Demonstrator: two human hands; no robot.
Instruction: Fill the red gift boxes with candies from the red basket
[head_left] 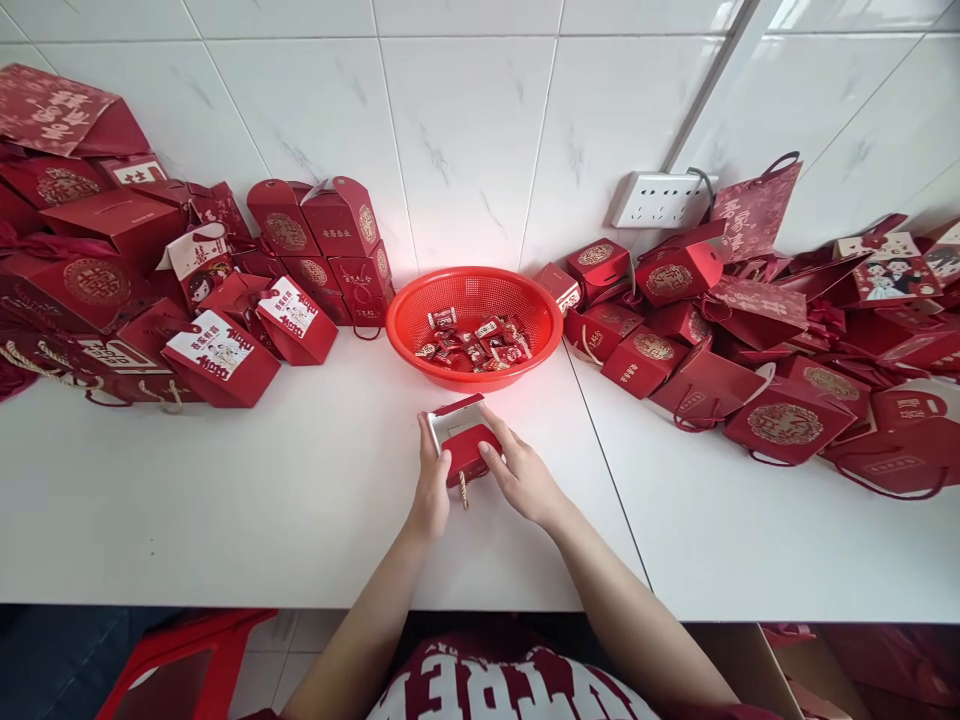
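Both hands hold a small red gift box over the white table, in front of the basket. Its white inside shows at the far end, and a red flap covers the near part. A twisted gold cord hangs from its near side. My left hand grips the left side, thumb along the edge. On the right side, my right hand has its thumb on the red flap and its fingers round the edge. Just beyond stands a red plastic basket with small wrapped candies in it.
Red gift boxes are piled at the left, and a few stacked boxes stand by the tiled wall. Another heap of red boxes covers the right. A power strip is on the wall. A red stool stands below the table.
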